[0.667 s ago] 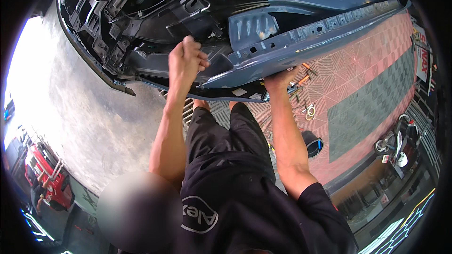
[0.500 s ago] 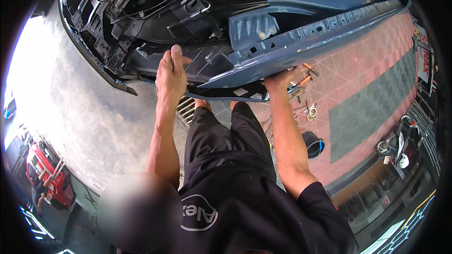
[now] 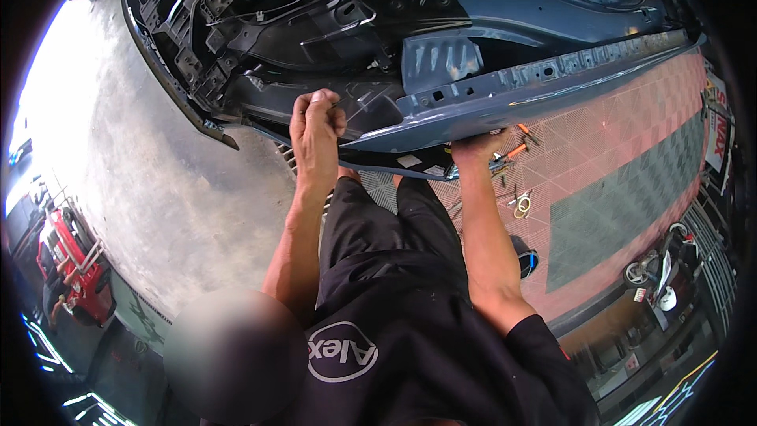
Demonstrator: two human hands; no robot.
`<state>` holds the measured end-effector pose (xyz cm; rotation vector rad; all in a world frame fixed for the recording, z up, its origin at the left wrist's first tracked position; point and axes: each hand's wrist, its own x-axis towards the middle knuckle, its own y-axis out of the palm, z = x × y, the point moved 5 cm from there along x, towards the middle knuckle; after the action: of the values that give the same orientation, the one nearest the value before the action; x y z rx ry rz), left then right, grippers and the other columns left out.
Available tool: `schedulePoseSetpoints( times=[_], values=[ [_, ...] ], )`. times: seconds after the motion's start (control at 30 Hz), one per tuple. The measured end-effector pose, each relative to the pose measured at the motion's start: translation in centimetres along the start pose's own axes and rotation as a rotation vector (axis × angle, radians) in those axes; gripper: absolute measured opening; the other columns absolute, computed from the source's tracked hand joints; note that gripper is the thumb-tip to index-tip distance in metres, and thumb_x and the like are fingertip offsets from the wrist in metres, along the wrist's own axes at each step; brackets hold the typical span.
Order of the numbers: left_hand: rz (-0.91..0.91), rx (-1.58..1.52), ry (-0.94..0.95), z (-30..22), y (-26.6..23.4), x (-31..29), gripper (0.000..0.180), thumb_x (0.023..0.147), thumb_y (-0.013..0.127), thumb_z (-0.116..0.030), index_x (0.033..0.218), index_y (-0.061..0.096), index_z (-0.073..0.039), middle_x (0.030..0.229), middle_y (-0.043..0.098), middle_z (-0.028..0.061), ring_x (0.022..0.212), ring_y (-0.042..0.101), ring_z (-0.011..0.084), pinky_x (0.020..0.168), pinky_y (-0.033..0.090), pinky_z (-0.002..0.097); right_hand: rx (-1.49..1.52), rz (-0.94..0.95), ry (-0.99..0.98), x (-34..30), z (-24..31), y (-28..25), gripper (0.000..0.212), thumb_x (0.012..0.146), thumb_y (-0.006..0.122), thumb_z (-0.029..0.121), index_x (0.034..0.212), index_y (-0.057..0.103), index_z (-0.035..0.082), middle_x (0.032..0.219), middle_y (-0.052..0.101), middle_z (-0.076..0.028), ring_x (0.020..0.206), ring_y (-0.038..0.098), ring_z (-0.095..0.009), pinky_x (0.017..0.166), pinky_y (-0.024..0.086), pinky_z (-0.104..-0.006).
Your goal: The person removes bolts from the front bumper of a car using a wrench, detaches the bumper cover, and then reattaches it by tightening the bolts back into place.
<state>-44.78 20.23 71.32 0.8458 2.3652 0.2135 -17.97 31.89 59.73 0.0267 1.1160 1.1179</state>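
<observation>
A blue-grey car fender [image 3: 441, 130] runs across the upper middle, at the side of a car's bared front end. My left hand [image 3: 317, 138] is at the fender's pointed front end, over the black wheel-arch lining [image 3: 367, 114]. Its fingers are curled in and its thumb is bent against them; whatever they may hold is too small to make out. My right hand [image 3: 475, 150] reaches under the fender's outer edge, and the panel hides most of its fingers. Between my hands, a dark part with a blue edge [image 3: 402, 170] hangs below the fender.
Orange-handled tools [image 3: 516, 151] and a tape roll [image 3: 522, 205] lie on the red floor tiles at right. A black bucket [image 3: 523, 259] stands by my right forearm. Bare concrete [image 3: 158, 166] stretches left. A motorbike [image 3: 662, 276] stands far right, and a red vehicle [image 3: 83, 268] far left.
My left hand's fingers have curled in from a straighter, looser pose. The car and both hands sit slightly further right in the picture. My right hand stays under the fender edge.
</observation>
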Motion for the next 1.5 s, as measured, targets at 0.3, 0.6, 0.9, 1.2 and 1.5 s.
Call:
schedulePoseSetpoints(
  times=[0.3,0.6,0.9,1.2,1.5],
  values=[
    [0.028,0.480,0.436,4.1,5.3,1.0,0.018,0.109,0.047,-0.017,0.110,0.057,-0.002,0.087,0.055,0.0018,0.076,0.051,0.0083,0.071,0.044,0.0251,0.013,0.019,0.005,1.0,0.1,-0.8,0.075,0.097,0.037,0.071,0.146,0.054,0.016,0.144,0.055,-0.008,0.138,0.049,-0.030,0.118,0.036,-0.0526],
    [0.043,0.706,0.624,5.8,7.0,0.4,0.014,0.105,0.046,-0.007,0.112,0.055,0.001,0.105,0.055,0.0081,0.081,0.051,0.0136,0.075,0.047,0.0301,0.085,-0.086,0.140,-0.5,0.0,-0.9,0.112,0.090,0.026,0.090,0.162,0.033,0.004,0.167,0.036,-0.016,0.155,0.027,-0.036,0.128,0.014,-0.0548],
    [0.051,1.122,0.616,2.9,7.8,6.4,0.031,0.106,0.048,-0.024,0.105,0.059,0.005,0.090,0.065,0.0181,0.083,0.062,0.0298,0.082,0.050,0.0444,0.168,0.091,0.164,0.7,-1.1,-4.0,0.127,0.085,0.006,0.097,0.162,0.032,-0.001,0.172,0.025,-0.020,0.160,0.014,-0.035,0.130,0.000,-0.0501],
    [0.054,0.557,0.051,-0.2,2.8,14.6,0.032,0.107,0.057,-0.034,0.104,0.056,-0.002,0.088,0.064,0.0130,0.063,0.057,0.0187,0.053,0.045,0.0339,0.277,0.119,0.185,0.1,-0.8,-3.1,0.131,0.082,0.000,0.098,0.162,0.032,-0.002,0.174,0.016,-0.021,0.162,0.008,-0.034,0.130,0.000,-0.0482],
    [0.164,0.452,-0.119,-0.7,0.3,17.3,0.023,0.109,0.047,-0.024,0.101,0.051,-0.003,0.094,0.066,0.0187,0.076,0.064,0.0265,0.071,0.056,0.0397,0.340,0.274,0.241,0.7,-0.4,-4.1,0.143,0.073,-0.011,0.102,0.160,0.037,0.000,0.173,0.023,-0.019,0.161,0.013,-0.030,0.130,0.001,-0.0438]
  ],
)
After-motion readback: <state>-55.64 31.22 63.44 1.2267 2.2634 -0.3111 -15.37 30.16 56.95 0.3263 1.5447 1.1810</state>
